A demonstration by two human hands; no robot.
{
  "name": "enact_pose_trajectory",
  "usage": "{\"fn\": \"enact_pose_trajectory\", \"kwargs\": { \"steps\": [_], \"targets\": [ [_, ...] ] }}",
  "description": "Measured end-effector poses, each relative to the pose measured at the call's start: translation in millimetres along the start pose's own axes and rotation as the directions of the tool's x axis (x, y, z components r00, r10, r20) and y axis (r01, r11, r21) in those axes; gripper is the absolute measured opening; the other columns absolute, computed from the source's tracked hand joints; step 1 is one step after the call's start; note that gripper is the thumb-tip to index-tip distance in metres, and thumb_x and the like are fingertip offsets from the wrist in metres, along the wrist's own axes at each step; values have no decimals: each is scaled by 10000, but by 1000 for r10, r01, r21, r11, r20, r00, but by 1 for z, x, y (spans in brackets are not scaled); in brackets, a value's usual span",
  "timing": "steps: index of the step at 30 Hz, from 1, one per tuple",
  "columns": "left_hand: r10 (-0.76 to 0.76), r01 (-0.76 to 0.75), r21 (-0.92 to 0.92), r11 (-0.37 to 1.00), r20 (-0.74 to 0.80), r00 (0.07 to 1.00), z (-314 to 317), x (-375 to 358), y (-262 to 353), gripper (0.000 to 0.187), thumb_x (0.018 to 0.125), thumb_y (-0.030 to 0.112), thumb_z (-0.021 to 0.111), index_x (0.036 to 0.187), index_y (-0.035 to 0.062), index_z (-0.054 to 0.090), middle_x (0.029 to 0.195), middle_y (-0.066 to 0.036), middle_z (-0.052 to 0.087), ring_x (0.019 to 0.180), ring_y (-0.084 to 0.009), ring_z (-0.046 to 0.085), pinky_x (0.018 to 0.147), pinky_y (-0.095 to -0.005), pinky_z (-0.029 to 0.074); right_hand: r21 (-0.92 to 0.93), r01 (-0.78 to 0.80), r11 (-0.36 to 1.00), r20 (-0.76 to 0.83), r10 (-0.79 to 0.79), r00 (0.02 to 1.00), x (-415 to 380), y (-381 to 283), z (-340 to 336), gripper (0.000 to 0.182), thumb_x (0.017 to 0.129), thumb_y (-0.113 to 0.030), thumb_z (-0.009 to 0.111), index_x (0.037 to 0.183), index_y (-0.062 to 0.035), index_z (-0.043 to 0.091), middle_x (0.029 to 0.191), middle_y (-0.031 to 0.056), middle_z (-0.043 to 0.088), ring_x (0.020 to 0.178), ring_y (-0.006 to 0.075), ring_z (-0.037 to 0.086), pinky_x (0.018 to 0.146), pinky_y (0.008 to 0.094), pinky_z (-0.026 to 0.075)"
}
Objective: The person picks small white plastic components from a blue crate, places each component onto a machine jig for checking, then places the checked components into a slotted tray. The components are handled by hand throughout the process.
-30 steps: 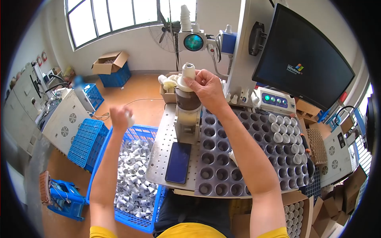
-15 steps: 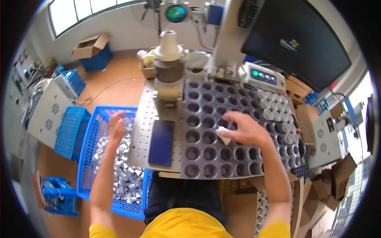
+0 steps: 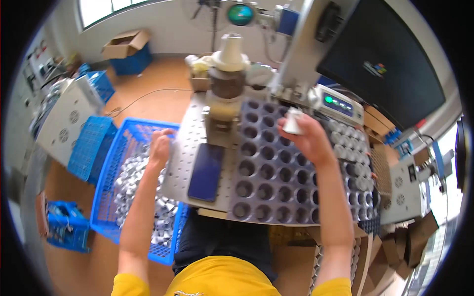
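Note:
My right hand [image 3: 313, 140] is raised over the dark tray [image 3: 254, 190] of round holes. Its fingers are closed on a small white cone-shaped plastic part [image 3: 293, 123], narrow end up. My left hand [image 3: 160, 148], slightly blurred, hovers at the right side of a blue plastic basket [image 3: 106, 197] with curled fingers; whether anything is in them is hidden. Loose white and grey plastic parts [image 3: 133, 190] fill the basket. White round pieces [image 3: 345, 140] sit in the tray's right-hand holes. Left of the tray stands a machine [image 3: 228, 89] topped by a pale cone.
A dark phone [image 3: 206, 172] lies on the perforated metal plate [image 3: 185, 165]. Behind the tray are a control box [image 3: 337, 104] with a green light and a large monitor [image 3: 385, 64]. A cardboard box [image 3: 291, 259] with more white pieces stands below the table's front edge.
My right hand has lifted from the tray's middle holes toward its back, with the cone part now upright. My left hand has shifted slightly right, and the whole view has turned a little.

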State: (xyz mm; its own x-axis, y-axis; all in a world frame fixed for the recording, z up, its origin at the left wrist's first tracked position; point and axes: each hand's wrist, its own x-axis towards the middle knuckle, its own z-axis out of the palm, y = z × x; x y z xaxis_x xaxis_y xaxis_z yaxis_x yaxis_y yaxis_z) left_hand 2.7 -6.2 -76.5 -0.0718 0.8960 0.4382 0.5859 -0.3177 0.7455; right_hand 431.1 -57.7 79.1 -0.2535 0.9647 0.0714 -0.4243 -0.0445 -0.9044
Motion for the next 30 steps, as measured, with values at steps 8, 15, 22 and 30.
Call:
{"fn": "enact_pose_trajectory", "kwargs": {
  "steps": [8,15,22,30],
  "targets": [
    [-23,-82,439,895,228,973,30,-15,22,166,767,104,456,781,-57,493,892,-270,541,919,-438,491,830,-507,384,332,-101,938,-23,116,993,38,39,-33,352,932,-290,488,1090,17,552,1022,173,643,972,274,633,893,402,512],
    [-45,-32,407,913,179,983,28,-17,23,154,763,92,467,785,-60,474,869,-273,528,903,-442,488,815,-508,383,280,-62,958,6,62,998,34,46,-36,311,914,-255,530,1084,3,568,1022,138,638,971,238,630,888,373,517],
    [-35,-57,455,889,191,981,30,-17,0,150,763,90,467,792,-57,476,876,-272,531,882,-439,496,811,-505,389,166,-27,986,-7,28,1000,32,48,-33,275,881,-204,591,1062,0,560,990,133,633,923,222,634,856,341,514],
    [-29,-20,400,916,116,993,28,-18,11,185,775,129,463,766,-56,469,802,-292,511,842,-449,478,763,-535,367,-94,-17,995,-33,14,999,29,48,-21,327,821,-107,694,1082,27,550,984,106,623,896,187,629,834,304,495]
  ]
}}
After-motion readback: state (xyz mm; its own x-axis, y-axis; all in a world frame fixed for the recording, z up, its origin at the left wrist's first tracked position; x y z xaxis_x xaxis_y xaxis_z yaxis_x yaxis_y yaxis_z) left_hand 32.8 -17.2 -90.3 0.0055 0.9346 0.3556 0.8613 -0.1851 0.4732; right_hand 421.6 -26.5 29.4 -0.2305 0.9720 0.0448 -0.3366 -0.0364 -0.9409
